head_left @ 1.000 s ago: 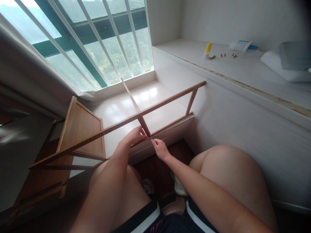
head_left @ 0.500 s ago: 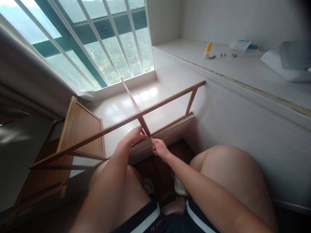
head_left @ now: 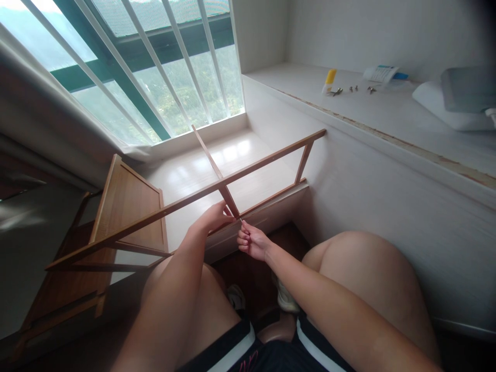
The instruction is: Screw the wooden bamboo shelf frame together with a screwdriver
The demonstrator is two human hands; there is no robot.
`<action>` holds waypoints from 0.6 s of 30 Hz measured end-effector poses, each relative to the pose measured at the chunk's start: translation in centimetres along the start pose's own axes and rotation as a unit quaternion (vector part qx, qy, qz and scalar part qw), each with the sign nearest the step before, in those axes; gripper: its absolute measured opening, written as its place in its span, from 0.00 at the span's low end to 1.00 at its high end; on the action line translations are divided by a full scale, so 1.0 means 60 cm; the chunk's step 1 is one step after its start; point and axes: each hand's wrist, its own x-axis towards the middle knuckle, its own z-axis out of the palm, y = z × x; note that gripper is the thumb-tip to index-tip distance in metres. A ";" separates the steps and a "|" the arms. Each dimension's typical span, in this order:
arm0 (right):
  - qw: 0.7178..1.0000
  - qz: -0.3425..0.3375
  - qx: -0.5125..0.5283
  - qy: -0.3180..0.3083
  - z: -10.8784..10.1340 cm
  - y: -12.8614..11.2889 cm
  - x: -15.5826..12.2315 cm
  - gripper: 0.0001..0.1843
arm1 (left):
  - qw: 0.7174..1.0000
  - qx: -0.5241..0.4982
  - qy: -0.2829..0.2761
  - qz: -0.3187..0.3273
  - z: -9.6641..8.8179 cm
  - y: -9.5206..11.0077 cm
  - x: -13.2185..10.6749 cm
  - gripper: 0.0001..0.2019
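A light-brown wooden frame (head_left: 186,195) leans across the middle of the view, with a short crosspiece (head_left: 229,200) joining its two long rails. My left hand (head_left: 216,217) is closed around the lower end of that crosspiece, its fingers partly hidden behind the wood. Just below the joint, my right hand (head_left: 253,241) pinches a thin metal tool (head_left: 241,220) between thumb and fingers. The tool's tip meets the lower rail (head_left: 271,197) at the crosspiece; its exact kind is too small to make out.
On the white shelf (head_left: 387,111) at right lie a yellow-capped glue stick (head_left: 329,80), several small metal screws (head_left: 353,88), a white tube (head_left: 382,73) and a plastic container (head_left: 465,90). A wooden panel (head_left: 129,201) stands at left. Behind is a barred window (head_left: 166,67).
My right hand has turned at the wrist and shifted slightly left, its lower fingers now curled differently. The left hand and the frame hold still.
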 end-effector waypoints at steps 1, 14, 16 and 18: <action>1.000 -0.003 -0.012 0.008 0.001 0.001 0.000 0.25 | 1.000 0.000 0.000 -0.003 0.000 0.001 0.000 0.19; 0.893 -0.187 -0.374 0.167 -0.016 0.019 0.022 0.24 | 1.000 -0.007 -0.007 -0.010 -0.001 -0.003 0.003 0.19; 0.830 -0.228 -0.473 0.190 -0.017 0.013 0.019 0.24 | 1.000 -0.009 -0.006 -0.014 -0.002 -0.002 0.002 0.19; 0.767 -0.252 -0.550 0.215 -0.016 0.008 0.014 0.24 | 1.000 -0.008 -0.002 -0.017 -0.002 0.000 0.001 0.19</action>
